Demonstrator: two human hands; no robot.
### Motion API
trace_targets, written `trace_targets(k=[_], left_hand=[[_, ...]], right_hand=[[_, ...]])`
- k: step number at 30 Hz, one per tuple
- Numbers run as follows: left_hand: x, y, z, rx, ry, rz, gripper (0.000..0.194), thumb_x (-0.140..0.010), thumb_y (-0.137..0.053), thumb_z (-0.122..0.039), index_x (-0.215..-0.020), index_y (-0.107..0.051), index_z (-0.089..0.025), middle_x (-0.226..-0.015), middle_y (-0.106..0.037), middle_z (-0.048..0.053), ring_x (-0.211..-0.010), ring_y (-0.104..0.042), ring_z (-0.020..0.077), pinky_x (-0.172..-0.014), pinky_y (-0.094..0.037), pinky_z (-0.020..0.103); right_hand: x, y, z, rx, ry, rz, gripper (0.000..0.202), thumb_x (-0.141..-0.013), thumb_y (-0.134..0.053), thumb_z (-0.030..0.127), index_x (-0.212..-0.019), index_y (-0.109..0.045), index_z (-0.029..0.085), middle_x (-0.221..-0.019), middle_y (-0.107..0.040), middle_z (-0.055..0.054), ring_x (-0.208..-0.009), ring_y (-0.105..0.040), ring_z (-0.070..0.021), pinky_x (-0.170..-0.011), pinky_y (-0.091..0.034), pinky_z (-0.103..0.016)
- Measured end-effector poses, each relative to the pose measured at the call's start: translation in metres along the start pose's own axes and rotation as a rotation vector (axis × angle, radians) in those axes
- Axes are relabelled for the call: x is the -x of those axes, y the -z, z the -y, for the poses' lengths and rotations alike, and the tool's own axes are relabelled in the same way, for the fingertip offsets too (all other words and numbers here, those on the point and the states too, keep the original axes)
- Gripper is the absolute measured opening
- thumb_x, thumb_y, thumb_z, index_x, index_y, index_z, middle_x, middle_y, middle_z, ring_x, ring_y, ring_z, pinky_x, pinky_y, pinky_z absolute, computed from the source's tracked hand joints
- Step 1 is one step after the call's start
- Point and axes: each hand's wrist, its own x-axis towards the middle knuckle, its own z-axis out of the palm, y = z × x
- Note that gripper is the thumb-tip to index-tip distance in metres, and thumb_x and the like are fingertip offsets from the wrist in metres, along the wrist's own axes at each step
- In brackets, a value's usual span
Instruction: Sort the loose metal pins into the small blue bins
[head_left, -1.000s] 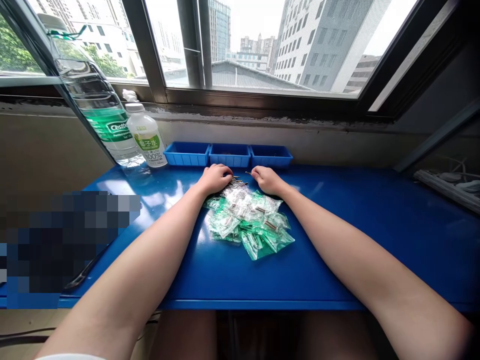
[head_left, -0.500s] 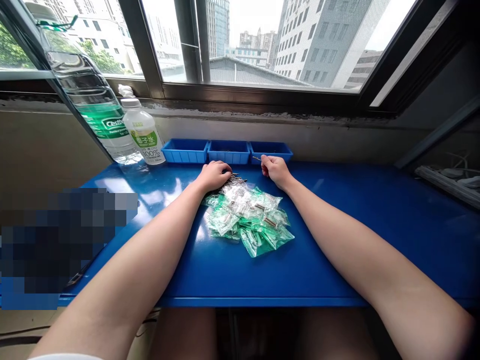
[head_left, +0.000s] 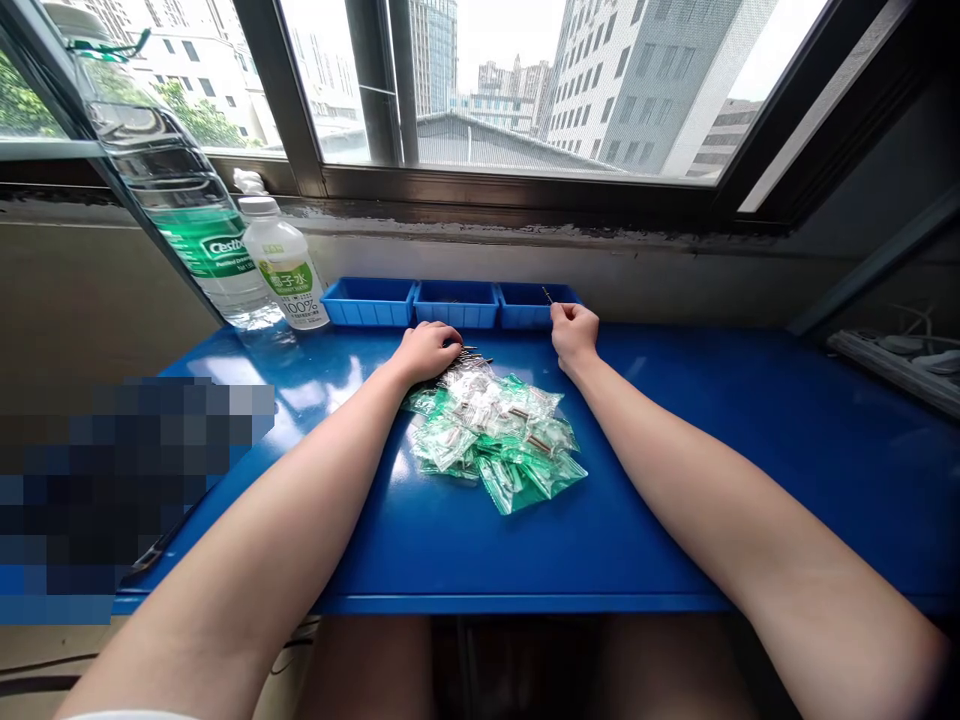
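Window: whole top of frame, dark frame (head_left: pixel 487 190), buildings outside.
Table (head_left: pixel 480 560): blue, shiny, centre and right of frame, my forearms reaching across it from the bottom corners.
Pixelated patch (head_left: pixel 112 470): lower left, contents unreadable.
Big bottle (head_left: pixel 176 190): upper left, clear, green label, beside the small bottle.
Bins: three blue ones in a row at the table's back, frame centre. Left bin (head_left: pixel 370 308), middle bin (head_left: pixel 455 308), right bin (head_left: pixel 525 312), side by side. Small dark bits in the middle bin, too small to name.
Bag pile (head_left: pixel 499 430): mid-frame between my forearms, clear and green plastic, thin metal pieces inside some.
Small bottle (head_left: pixel 285 270): white cap, green label, just left of the left bin.
Left hand (head_left: pixel 430 352): palm down, fingers curled at the loose pieces; can't tell if it grips any.
Right hand (head_left: pixel 576 332): closed, pinching one thin metal piece, just in front of the right bin.
Loose pieces (head_left: pixel 478 358): metal, heaped at the pile's far edge.
Thin metal piece (head_left: pixel 547 295): tilted up from my right fingertips, seen against the right bin; depth over it unclear.
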Motion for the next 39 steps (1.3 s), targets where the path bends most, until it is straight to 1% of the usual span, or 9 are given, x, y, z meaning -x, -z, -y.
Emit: trace_targets(k=[3, 6, 16, 22, 26, 30, 33, 35, 39], left_hand=[[0.000, 0.000, 0.000, 0.001, 0.001, 0.000, 0.033, -0.088, -0.046, -0.035, -0.101, -0.074, -0.025, -0.118, -0.070, 0.004, -0.118, -0.056, 0.0288, -0.104, -0.040, 0.045], [0.000, 0.000, 0.000, 0.005, 0.002, 0.004, 0.032, -0.088, -0.046, -0.036, -0.101, -0.074, -0.025, -0.119, -0.070, 0.004, -0.119, -0.055, 0.0287, -0.105, -0.040, 0.045], [0.000, -0.001, 0.000, 0.005, 0.006, -0.006, 0.032, -0.087, -0.046, -0.036, -0.100, -0.074, -0.026, -0.118, -0.070, 0.003, -0.119, -0.055, 0.0287, -0.104, -0.041, 0.045], [0.000, -0.001, 0.000, 0.006, 0.003, -0.008, 0.033, -0.087, -0.046, -0.036, -0.101, -0.074, -0.025, -0.119, -0.070, 0.004, -0.119, -0.054, 0.0293, -0.104, -0.041, 0.047], [0.000, -0.002, 0.001, 0.006, 0.002, -0.009, 0.032, -0.088, -0.046, -0.037, -0.101, -0.074, -0.026, -0.119, -0.070, 0.004, -0.120, -0.055, 0.0289, -0.104, -0.041, 0.046], [0.000, -0.002, 0.001, 0.000, 0.004, -0.014, 0.032, -0.088, -0.047, -0.036, -0.101, -0.074, -0.027, -0.119, -0.070, 0.003, -0.120, -0.055, 0.0282, -0.106, -0.040, 0.044], [0.000, -0.001, 0.000, -0.003, 0.003, -0.013, 0.032, -0.088, -0.047, -0.036, -0.102, -0.074, -0.026, -0.118, -0.070, 0.003, -0.119, -0.055, 0.0284, -0.106, -0.039, 0.045], [0.001, -0.001, -0.001, -0.006, 0.003, -0.008, 0.032, -0.088, -0.047, -0.037, -0.101, -0.074, -0.026, -0.118, -0.070, 0.004, -0.119, -0.056, 0.0286, -0.106, -0.040, 0.045], [0.001, 0.001, -0.003, -0.005, 0.006, -0.001, 0.033, -0.088, -0.046, -0.036, -0.101, -0.074, -0.026, -0.118, -0.070, 0.004, -0.118, -0.056, 0.0281, -0.105, -0.040, 0.044]], right_hand=[[0.000, 0.002, 0.000, 0.232, 0.027, -0.122, 0.017, -0.080, -0.061, 0.030, -0.068, -0.061, 0.019, -0.075, -0.069, -0.007, -0.075, -0.063, -0.0220, -0.078, -0.049, -0.035], [0.002, 0.003, 0.003, 0.298, 0.020, -0.110, 0.018, -0.080, -0.060, 0.030, -0.066, -0.061, 0.019, -0.077, -0.072, -0.010, -0.078, -0.065, -0.0245, -0.080, -0.048, -0.037], [-0.001, 0.003, -0.004, 0.282, -0.004, -0.110, 0.027, -0.081, -0.060, 0.041, -0.065, -0.062, 0.019, -0.075, -0.071, -0.009, -0.076, -0.063, -0.0236, -0.078, -0.046, -0.035], [0.001, 0.002, -0.003, 0.216, 0.048, -0.029, 0.036, -0.083, -0.057, 0.052, -0.073, -0.066, 0.018, -0.072, -0.068, -0.005, -0.072, -0.060, -0.0201, -0.075, -0.045, -0.033], [0.013, 0.001, 0.009, 0.176, 0.180, 0.149, 0.035, -0.083, -0.058, 0.050, -0.079, -0.070, 0.018, -0.074, -0.068, -0.004, -0.072, -0.059, -0.0186, -0.073, -0.045, -0.031], [0.031, 0.001, 0.022, 0.239, 0.456, 0.605, 0.031, -0.078, -0.069, 0.045, -0.095, -0.075, 0.020, -0.089, -0.069, -0.006, -0.074, -0.060, -0.0183, -0.071, -0.047, -0.031], [0.039, -0.002, 0.027, 0.340, 0.603, 0.889, 0.033, -0.079, -0.070, 0.042, -0.102, -0.077, 0.021, -0.102, -0.068, -0.009, -0.092, -0.063, -0.0234, -0.082, -0.049, -0.035], [0.041, -0.004, 0.027, 0.374, 0.635, 0.952, 0.031, -0.082, -0.067, 0.041, -0.104, -0.078, 0.021, -0.106, -0.067, -0.011, -0.099, -0.063, -0.0257, -0.088, -0.048, -0.038], [0.040, -0.008, 0.023, 0.368, 0.633, 0.927, 0.027, -0.083, -0.068, 0.037, -0.101, -0.080, 0.022, -0.104, -0.068, -0.011, -0.098, -0.063, -0.0255, -0.088, -0.049, -0.039]])
